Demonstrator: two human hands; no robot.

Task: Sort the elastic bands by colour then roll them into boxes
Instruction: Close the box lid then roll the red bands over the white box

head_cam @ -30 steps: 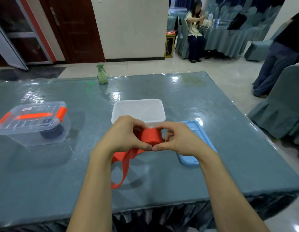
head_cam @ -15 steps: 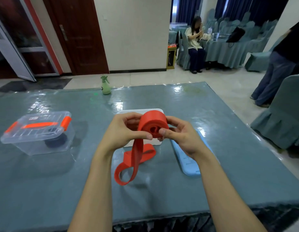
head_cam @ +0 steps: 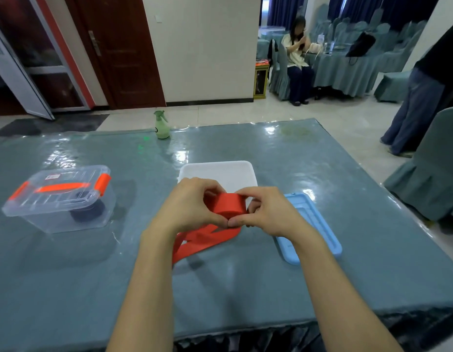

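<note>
White box (head_cam: 220, 171) ahead, blue lid (head_cam: 319, 229) right; open tabletop (head_cam: 144, 179) at left.

Two bare forearms are reaching forward from the bottom edge, the left forearm (head_cam: 149, 288) and the right forearm (head_cam: 332, 288) angling inward so that the wrists are sitting close together. The left hand (head_cam: 192, 207) and the right hand (head_cam: 268, 214) are meeting, knuckles up, gripping a rolled red elastic band (head_cam: 228, 204) between them. Their fingers (head_cam: 207, 185) are curling over its far side, and both thumbs (head_cam: 242, 221) are lying along the near side, tips touching.
</note>
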